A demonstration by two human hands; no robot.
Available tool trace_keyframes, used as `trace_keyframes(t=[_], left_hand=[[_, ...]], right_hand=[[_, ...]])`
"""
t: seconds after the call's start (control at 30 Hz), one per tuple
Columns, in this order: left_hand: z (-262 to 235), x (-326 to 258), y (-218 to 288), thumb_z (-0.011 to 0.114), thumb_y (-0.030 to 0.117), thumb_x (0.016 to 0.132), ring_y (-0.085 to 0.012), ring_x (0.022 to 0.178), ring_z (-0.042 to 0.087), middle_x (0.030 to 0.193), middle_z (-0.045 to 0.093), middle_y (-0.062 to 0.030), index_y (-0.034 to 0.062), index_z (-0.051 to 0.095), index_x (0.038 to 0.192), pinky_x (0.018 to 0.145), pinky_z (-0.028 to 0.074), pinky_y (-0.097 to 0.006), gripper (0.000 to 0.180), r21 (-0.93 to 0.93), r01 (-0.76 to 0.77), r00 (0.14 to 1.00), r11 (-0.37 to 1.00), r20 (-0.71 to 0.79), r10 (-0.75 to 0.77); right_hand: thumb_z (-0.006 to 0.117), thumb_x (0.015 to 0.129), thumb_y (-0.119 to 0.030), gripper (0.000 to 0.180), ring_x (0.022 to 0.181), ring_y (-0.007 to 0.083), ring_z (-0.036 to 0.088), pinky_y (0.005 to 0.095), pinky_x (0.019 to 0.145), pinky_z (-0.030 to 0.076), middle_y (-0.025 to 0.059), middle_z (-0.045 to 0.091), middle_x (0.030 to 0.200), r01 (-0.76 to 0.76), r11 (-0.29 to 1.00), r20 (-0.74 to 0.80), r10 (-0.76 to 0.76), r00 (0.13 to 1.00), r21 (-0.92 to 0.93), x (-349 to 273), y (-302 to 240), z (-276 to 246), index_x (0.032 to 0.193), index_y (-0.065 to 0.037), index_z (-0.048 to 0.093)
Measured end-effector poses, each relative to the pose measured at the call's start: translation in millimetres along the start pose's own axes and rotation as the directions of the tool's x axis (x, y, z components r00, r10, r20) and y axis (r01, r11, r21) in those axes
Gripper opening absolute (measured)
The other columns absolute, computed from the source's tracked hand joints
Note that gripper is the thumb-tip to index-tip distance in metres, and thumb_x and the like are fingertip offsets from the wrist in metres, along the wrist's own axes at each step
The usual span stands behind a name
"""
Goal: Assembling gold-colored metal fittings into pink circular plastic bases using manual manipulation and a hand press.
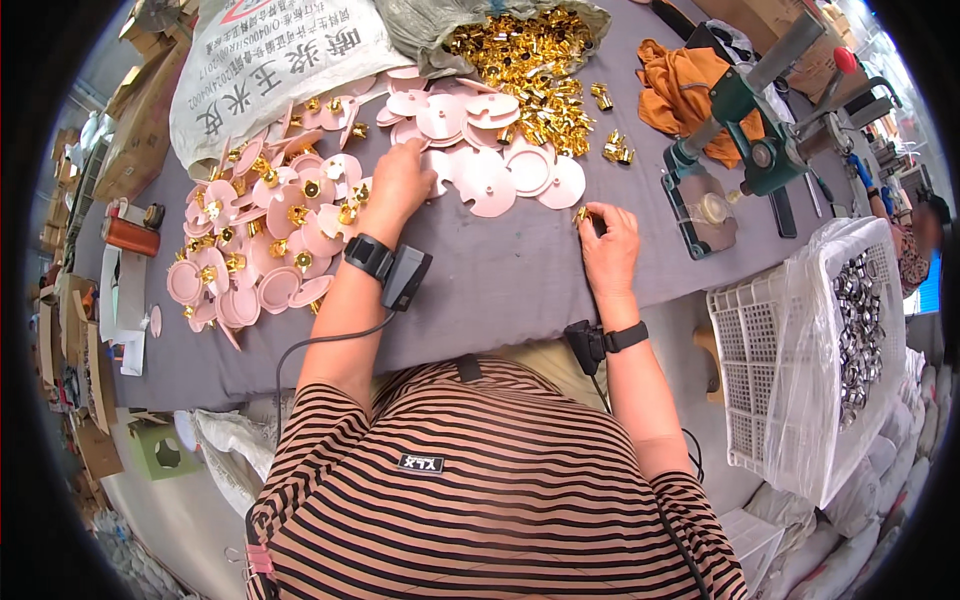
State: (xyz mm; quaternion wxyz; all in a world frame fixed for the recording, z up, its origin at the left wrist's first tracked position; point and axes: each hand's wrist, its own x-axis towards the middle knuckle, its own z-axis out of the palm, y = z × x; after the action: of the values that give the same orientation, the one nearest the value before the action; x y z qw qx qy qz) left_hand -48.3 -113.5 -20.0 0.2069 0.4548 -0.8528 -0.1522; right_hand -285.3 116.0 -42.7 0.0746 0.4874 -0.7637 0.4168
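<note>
One gold clip (582, 214); right hand (613, 248) pinched around it

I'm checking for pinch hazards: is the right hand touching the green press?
Apart: the head view plainly shows a strip of grey cloth between the right hand and the green press.

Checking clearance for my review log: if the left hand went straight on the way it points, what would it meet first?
The left hand would most likely meet the pink discs piled just ahead; depth is unclear, so it may already touch them.
</note>
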Motion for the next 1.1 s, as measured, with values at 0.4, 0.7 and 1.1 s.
trace_keyframes(t=[0.4, 0.7, 1.1], left_hand=[[-11.8, -68.0, 80.2, 0.076, 0.010, 0.086, -0.0087, 0.087, 0.066, 0.097, 0.074, -0.0048, -0.0040, 0.069, 0.109, 0.080, 0.054, -0.027, 0.028, -0.802, 0.252, 0.965, 0.542, 0.250, -0.079], [-31.9, -92.7, 113.2, 0.070, 0.011, 0.088, -0.0210, 0.079, 0.066, 0.090, 0.070, -0.0133, 0.0050, 0.068, 0.109, 0.073, 0.052, -0.034, 0.022, -0.707, 0.016, 0.974, 0.707, 0.172, 0.150], [-19.9, -110.8, 101.5, 0.069, 0.006, 0.088, -0.0273, 0.081, 0.065, 0.089, 0.067, -0.0113, 0.0076, 0.069, 0.113, 0.072, 0.052, -0.036, 0.025, -0.578, -0.242, 0.963, 0.779, -0.049, 0.263]], right_hand=[[0.067, 0.088, 0.007, 0.024, 0.081, 0.0112, 0.064, 0.0240, 0.076, 0.054, 0.0028, 0.064, 0.103, -0.271, 0.625, 0.194, 0.190, 0.963, 0.732, -8.7, -66.4, -26.8, 0.110, -0.001, 0.072], [0.072, 0.083, 0.007, 0.018, 0.086, 0.0131, 0.068, 0.0250, 0.073, 0.055, 0.0071, 0.073, 0.092, -0.172, 0.739, 0.167, 0.082, 0.983, 0.651, -9.6, -85.0, -28.0, 0.098, -0.002, 0.076], [0.073, 0.088, -0.001, 0.020, 0.085, 0.0132, 0.069, 0.0247, 0.075, 0.056, 0.0090, 0.074, 0.100, -0.631, 0.193, 0.551, 0.343, 0.761, 0.751, -24.5, -91.1, -12.2, 0.107, 0.006, 0.072]])
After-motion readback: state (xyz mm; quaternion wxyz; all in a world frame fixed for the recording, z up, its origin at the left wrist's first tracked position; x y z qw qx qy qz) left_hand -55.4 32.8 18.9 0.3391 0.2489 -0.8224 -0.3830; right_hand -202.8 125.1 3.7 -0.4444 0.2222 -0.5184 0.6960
